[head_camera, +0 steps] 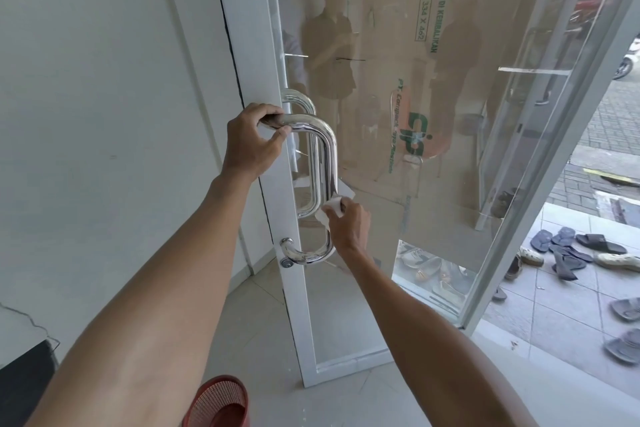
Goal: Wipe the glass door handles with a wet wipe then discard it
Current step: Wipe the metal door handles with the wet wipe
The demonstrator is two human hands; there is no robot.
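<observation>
the left hand (254, 142) is curled round the top bar of the near steel handle (330, 156), fingers over it and thumb under. the right hand (348, 224) grips a white wipe (329, 211), folded round the lower part of the handle's upright bar, with a corner of the wipe sticking out above the fingers. the handle is fixed to the white stile of the glass door (294, 305), and a second handle (300, 101) shows on the far side of the glass. a round lock (286, 263) sits just beside the handle's lower mount. a red mesh bin (218, 402) stands on the tiled floor, near and left of the door's foot. sandals (568, 248) lie scattered on the tiles outside, far right.
</observation>
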